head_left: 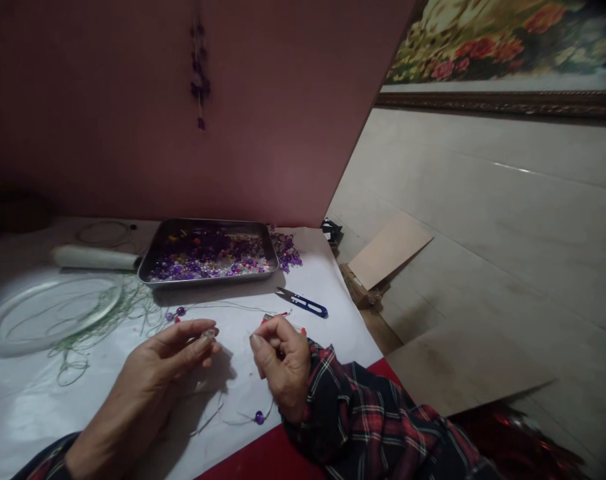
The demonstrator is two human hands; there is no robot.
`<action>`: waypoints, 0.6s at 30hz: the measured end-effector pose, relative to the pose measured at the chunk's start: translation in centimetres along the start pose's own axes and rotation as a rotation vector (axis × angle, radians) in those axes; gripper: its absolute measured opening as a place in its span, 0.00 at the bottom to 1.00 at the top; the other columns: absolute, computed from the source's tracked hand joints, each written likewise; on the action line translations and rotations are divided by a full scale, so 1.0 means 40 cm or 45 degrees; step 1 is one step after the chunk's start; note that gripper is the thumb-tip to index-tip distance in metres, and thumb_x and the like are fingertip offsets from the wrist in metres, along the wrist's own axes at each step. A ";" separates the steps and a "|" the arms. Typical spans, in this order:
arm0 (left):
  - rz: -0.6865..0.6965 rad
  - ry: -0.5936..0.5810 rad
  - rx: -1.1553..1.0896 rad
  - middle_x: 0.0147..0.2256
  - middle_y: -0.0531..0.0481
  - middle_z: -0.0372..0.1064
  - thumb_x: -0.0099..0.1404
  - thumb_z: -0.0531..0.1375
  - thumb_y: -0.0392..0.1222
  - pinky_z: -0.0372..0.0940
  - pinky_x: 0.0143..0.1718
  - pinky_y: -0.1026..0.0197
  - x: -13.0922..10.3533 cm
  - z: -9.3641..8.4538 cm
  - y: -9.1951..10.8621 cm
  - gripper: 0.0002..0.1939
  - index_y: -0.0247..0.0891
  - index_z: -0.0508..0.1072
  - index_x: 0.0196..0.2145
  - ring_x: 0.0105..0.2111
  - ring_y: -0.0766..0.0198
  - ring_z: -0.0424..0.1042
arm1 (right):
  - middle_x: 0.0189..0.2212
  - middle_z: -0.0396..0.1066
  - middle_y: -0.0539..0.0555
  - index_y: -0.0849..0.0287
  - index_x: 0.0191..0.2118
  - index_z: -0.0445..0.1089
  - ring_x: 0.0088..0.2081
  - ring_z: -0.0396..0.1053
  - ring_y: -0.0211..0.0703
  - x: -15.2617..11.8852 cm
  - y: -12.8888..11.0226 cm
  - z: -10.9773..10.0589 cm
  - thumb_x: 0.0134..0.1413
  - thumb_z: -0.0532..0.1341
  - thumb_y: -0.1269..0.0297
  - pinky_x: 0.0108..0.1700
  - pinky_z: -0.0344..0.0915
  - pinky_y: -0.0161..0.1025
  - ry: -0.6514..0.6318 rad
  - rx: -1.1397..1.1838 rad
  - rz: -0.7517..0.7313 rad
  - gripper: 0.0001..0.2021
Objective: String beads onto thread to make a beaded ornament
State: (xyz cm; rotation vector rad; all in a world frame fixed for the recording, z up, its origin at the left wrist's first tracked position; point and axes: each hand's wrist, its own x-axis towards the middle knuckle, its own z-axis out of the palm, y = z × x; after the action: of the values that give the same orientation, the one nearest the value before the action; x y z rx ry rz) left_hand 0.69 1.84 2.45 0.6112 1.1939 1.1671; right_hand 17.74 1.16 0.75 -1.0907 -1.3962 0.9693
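My left hand (167, 357) pinches a small clear bead (209, 333) between thumb and fingertips. My right hand (283, 360) is closed, thumb against forefinger, on what looks like a thin thread whose tip is hard to see. Below that hand, a round purple bead (259, 417) sits on a thread on the white table covering. Two or so purple beads (175, 313) lie just beyond my left fingertips, with a pale thread running right from them. A red lighter-like object (269, 319) is partly hidden behind my right hand.
A metal tray (213, 281) holds many purple, clear and red beads, with more beads (287, 250) heaped beside it. Blue thread snips (303, 302) lie to the right. Tangled green thread (90, 330), a clear ring-shaped coil (3, 343) and a pale roll (97, 258) are at left.
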 end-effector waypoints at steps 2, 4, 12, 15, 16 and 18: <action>0.020 0.025 -0.025 0.23 0.49 0.78 0.43 0.74 0.38 0.69 0.23 0.69 0.004 -0.004 0.001 0.17 0.36 0.79 0.33 0.23 0.66 0.73 | 0.16 0.56 0.43 0.60 0.31 0.64 0.17 0.54 0.31 0.000 -0.004 -0.002 0.58 0.57 0.56 0.20 0.48 0.30 0.030 0.043 0.008 0.12; 0.053 0.043 -0.030 0.24 0.49 0.78 0.44 0.74 0.39 0.69 0.24 0.71 0.008 -0.010 0.002 0.17 0.38 0.79 0.34 0.24 0.66 0.74 | 0.15 0.56 0.43 0.60 0.32 0.64 0.17 0.54 0.31 0.000 -0.008 -0.003 0.58 0.58 0.55 0.20 0.48 0.31 0.065 0.095 -0.008 0.12; 0.096 0.077 -0.023 0.26 0.48 0.79 0.47 0.72 0.36 0.70 0.27 0.73 0.003 -0.011 0.018 0.15 0.35 0.79 0.36 0.26 0.66 0.75 | 0.16 0.60 0.44 0.60 0.32 0.66 0.17 0.57 0.32 0.011 -0.036 -0.021 0.58 0.59 0.57 0.20 0.52 0.31 0.199 0.117 -0.132 0.11; 0.070 0.098 -0.007 0.28 0.50 0.79 0.51 0.69 0.32 0.72 0.29 0.71 -0.005 0.000 0.027 0.14 0.36 0.78 0.38 0.29 0.65 0.77 | 0.16 0.59 0.44 0.59 0.33 0.66 0.18 0.57 0.32 0.021 -0.052 -0.035 0.59 0.58 0.57 0.21 0.57 0.32 0.265 0.096 -0.190 0.10; 0.070 0.137 -0.027 0.28 0.51 0.79 0.51 0.68 0.30 0.72 0.29 0.71 -0.007 0.003 0.029 0.14 0.36 0.78 0.38 0.29 0.64 0.77 | 0.17 0.59 0.44 0.59 0.33 0.66 0.18 0.57 0.33 0.024 -0.057 -0.039 0.58 0.58 0.57 0.21 0.59 0.33 0.280 0.097 -0.206 0.10; 0.070 0.160 -0.044 0.27 0.52 0.78 0.54 0.67 0.28 0.71 0.29 0.72 -0.010 0.006 0.034 0.12 0.37 0.77 0.38 0.29 0.66 0.77 | 0.17 0.59 0.44 0.58 0.33 0.66 0.18 0.57 0.33 0.029 -0.063 -0.044 0.58 0.58 0.57 0.23 0.63 0.34 0.286 0.106 -0.219 0.09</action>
State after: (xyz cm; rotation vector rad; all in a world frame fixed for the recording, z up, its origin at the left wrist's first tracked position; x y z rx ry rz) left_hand 0.46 1.97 3.87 0.5537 1.2670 1.2859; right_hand 19.22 1.61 3.66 -0.9681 -1.2328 0.7498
